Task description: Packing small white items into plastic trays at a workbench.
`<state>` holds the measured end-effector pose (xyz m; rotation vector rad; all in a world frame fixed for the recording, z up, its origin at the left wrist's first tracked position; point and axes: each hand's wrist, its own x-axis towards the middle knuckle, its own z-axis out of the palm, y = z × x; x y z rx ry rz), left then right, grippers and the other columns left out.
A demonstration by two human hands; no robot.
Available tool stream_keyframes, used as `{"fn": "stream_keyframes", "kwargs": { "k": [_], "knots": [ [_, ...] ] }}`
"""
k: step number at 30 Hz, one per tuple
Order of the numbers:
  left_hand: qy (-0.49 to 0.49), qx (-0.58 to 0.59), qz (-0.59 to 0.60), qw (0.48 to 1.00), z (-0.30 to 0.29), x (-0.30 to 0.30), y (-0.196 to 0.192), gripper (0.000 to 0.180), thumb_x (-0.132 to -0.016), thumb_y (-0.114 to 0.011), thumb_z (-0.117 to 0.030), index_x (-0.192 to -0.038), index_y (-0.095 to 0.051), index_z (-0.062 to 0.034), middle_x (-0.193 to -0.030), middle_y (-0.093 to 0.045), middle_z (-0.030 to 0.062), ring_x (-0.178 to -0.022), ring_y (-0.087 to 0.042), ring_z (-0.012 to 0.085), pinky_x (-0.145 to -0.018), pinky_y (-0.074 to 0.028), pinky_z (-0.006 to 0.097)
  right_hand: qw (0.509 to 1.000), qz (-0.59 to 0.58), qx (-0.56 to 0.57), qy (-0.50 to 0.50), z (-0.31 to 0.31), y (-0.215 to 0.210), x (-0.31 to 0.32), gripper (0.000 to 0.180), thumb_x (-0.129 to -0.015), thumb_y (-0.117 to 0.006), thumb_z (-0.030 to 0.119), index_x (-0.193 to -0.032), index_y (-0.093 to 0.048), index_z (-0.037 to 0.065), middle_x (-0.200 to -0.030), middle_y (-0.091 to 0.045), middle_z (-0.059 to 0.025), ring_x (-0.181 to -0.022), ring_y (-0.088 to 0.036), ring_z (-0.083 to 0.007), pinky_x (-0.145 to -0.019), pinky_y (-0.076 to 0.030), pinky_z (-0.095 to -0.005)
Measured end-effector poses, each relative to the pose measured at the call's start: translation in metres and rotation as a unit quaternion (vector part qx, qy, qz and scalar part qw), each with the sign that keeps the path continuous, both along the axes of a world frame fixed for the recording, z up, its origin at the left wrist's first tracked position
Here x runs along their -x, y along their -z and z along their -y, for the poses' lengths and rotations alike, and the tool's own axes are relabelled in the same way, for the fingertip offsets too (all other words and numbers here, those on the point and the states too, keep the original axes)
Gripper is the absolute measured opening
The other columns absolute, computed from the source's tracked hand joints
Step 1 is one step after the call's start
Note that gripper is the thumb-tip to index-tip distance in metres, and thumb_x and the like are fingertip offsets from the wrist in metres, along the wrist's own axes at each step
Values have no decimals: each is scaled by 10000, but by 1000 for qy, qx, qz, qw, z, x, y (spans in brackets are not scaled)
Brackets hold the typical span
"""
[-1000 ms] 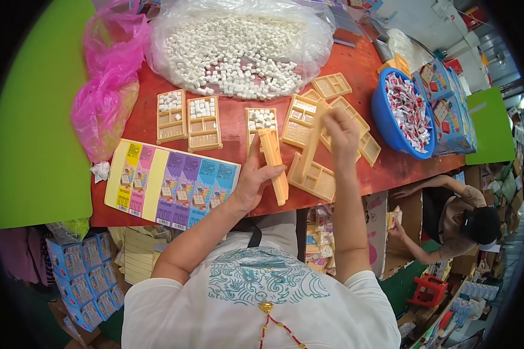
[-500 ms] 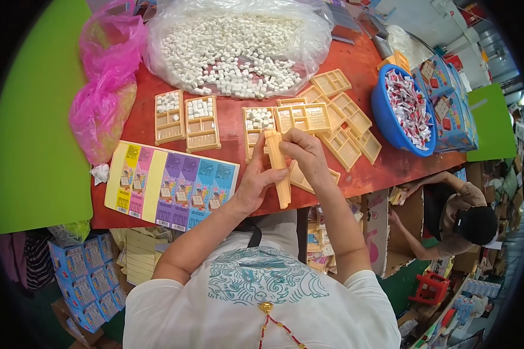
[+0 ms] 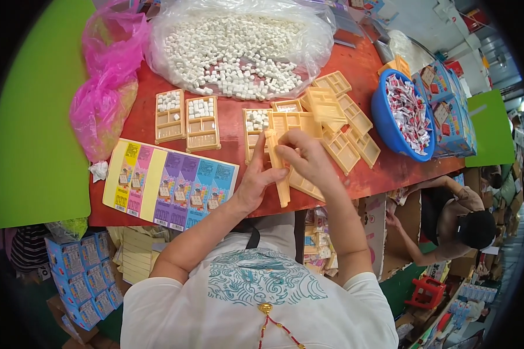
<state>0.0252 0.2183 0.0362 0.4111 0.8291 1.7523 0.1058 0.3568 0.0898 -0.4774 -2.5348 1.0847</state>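
My left hand (image 3: 256, 183) is closed round a tan plastic compartment tray (image 3: 278, 177), seen edge-on; it may be several nested together. Beside its upper part is my right hand (image 3: 305, 157), its fingers bent together with the tips against the tray's edge. Beyond the hands, loose tan trays (image 3: 346, 148) lie overlapping, and one blurred tray (image 3: 326, 106) sits over them. Left of these stands a tray partly filled with small white cubes (image 3: 257, 119). Two more such trays (image 3: 169, 116) stand side by side further left.
A clear bag of white cubes (image 3: 233, 52) covers the far table. A blue basin (image 3: 396, 134) of small packets stands right, beside blue boxes (image 3: 455, 125). A printed label sheet (image 3: 169, 183) lies left, near a pink bag (image 3: 108, 87). A co-worker (image 3: 460, 218) works at a carton at right.
A tan tray has appeared, blurred, over the pile beyond my right hand, and a tray there has shifted. My right hand's fingers have moved slightly down along the held tray. The left hand stays put.
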Motion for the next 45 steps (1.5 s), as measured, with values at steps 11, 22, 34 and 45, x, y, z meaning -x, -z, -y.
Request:
{"fn": "stream_keyframes", "kwargs": {
  "k": [11,22,34,45],
  "knots": [
    [-1,-43,73,996,-4,2,-7,923,-796,-624,-100,-1551,-98,-168,-1357,-436,77,-1198,-488,179,-994,-442,337,957,-113,254,88,-16,-3,-7,148,-866,-551,121,-777,-558,3,-689,-481,17,-667,-453,-68,-591,-368,-243],
    [-13,21,-27,999,-3,-4,3,965,-808,-652,-102,-1560,-49,-160,-1360,-435,96,-1180,-478,167,-1002,-421,321,982,28,-140,120,-52,-1,-4,148,-899,-610,160,-870,-635,17,-814,-617,-97,-757,-616,-239,-668,-468,-353],
    [11,11,42,999,-5,-5,0,986,-804,-665,-101,-1558,-35,-182,-1276,-497,100,-1144,-513,170,-968,-447,333,963,-67,259,36,-7,15,-10,173,-857,-582,137,-807,-552,-26,-696,-521,-39,-669,-474,-90,-598,-404,-269],
    [12,33,21,999,-6,-9,-3,869,-831,-624,-77,-1535,-138,-229,-1282,-477,53,-1228,-490,199,-1013,-440,363,887,0,-419,195,-68,-25,-10,118,-903,-575,109,-881,-627,5,-752,-556,-139,-687,-573,-211,-645,-451,-348]
  ]
}}
